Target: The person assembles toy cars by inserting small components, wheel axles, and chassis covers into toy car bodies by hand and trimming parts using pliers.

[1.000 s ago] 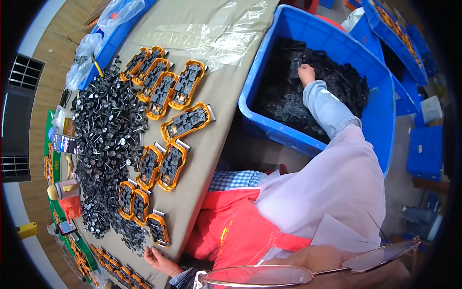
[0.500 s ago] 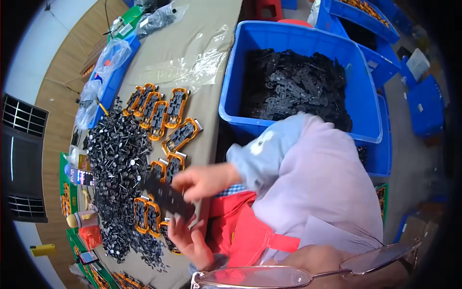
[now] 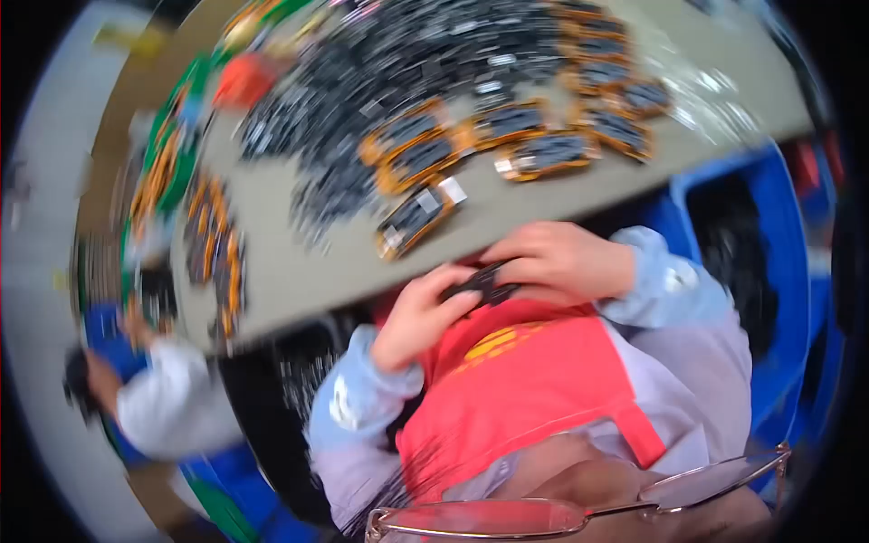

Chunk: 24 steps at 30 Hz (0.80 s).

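Observation:
In front of the red apron [image 3: 525, 371], a dark plastic part [image 3: 487, 286] is held between both hands. My left hand [image 3: 421, 312] closes its fingers and thumb on one end of it. From the other side my right hand [image 3: 557, 261] wraps over it, so most of the part is hidden. Just beyond the hands, near the table edge, lies an orange-rimmed black piece [image 3: 416, 217] with small white bits on it. Several more such orange-rimmed pieces [image 3: 548, 156] lie farther back in rows. Motion blur smears the details.
A large heap of small black parts [image 3: 425, 54] covers the back of the table [image 3: 281, 244]. To the right is a blue bin [image 3: 783, 199] with black parts inside. A co-worker's white sleeve [image 3: 172, 398] shows at the lower left, beside a black container [image 3: 272, 407].
The view has swung round strongly. The dark part has come from over the table pieces to the front of the apron, and my left hand has gone from loosely spread fingers to closed on it.

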Available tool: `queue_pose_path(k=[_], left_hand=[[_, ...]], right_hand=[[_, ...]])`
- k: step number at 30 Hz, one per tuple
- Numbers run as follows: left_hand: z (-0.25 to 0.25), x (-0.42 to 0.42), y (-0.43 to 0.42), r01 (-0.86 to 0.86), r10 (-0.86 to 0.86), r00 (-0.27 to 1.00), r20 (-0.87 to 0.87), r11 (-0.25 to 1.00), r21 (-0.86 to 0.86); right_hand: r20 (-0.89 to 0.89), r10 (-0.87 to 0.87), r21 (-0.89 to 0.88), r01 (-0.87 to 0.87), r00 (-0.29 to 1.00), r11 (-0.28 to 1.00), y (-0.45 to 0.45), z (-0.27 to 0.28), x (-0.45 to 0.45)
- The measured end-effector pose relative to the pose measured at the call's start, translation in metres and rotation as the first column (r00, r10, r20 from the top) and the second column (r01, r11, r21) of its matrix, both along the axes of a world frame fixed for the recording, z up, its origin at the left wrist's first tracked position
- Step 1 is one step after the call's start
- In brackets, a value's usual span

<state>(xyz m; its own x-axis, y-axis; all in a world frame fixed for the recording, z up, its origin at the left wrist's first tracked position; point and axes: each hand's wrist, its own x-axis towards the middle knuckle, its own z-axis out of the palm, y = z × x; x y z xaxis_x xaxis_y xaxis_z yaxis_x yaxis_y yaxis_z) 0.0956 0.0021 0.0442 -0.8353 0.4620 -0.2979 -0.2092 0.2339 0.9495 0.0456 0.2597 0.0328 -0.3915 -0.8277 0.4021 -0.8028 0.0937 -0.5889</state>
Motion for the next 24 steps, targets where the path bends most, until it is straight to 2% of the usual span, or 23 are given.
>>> queue_pose_path(k=[3, 7, 8, 9, 10, 11, 14, 18, 24], left_hand=[[-0.002, 0.005, -0.005, -0.113, 0.086, 0.960, 0.268, 0.990, 0.086], [-0.016, 0.010, -0.019, -0.263, 0.168, 0.912, 0.375, 0.940, 0.219], [-0.018, 0.010, -0.025, -0.331, 0.201, 0.898, 0.391, 0.895, 0.299], [-0.022, 0.009, -0.034, -0.346, 0.325, 0.935, 0.139, 0.922, 0.173], [-0.027, 0.007, -0.046, -0.392, 0.395, 0.909, -0.131, 0.919, 0.048], [-0.031, 0.003, -0.056, -0.463, 0.403, 0.825, -0.396, 0.884, -0.066], [-0.044, -0.023, -0.077, -0.556, 0.188, 0.661, -0.726, 0.773, -0.306], [-0.059, -0.043, -0.072, -0.469, 0.187, 0.699, -0.690, 0.849, -0.245], [-0.067, -0.048, -0.071, -0.476, 0.231, 0.703, -0.673, 0.855, -0.204]], right_hand=[[-0.032, 0.021, 0.107, -0.017, 0.999, 0.994, -0.007, 0.020, -0.009], [-0.024, 0.039, 0.135, -0.035, 0.999, 0.990, -0.024, 0.009, -0.021], [-0.078, 0.013, 0.102, -0.005, 0.997, 0.995, -0.027, 0.011, -0.028], [-0.128, -0.014, 0.068, 0.023, 0.992, 0.997, -0.029, 0.016, -0.038], [-0.112, -0.063, 0.052, 0.069, 0.992, 0.996, -0.030, 0.020, -0.048], [-0.084, -0.118, 0.012, 0.119, 0.989, 0.993, -0.032, 0.022, -0.059], [-0.082, -0.157, 0.046, 0.161, 0.984, 0.986, -0.047, 0.021, -0.092], [-0.106, -0.065, 0.140, 0.079, 0.992, 0.987, -0.077, 0.015, -0.111], [-0.085, 0.051, 0.220, -0.031, 0.995, 0.975, -0.107, 0.006, -0.116]])
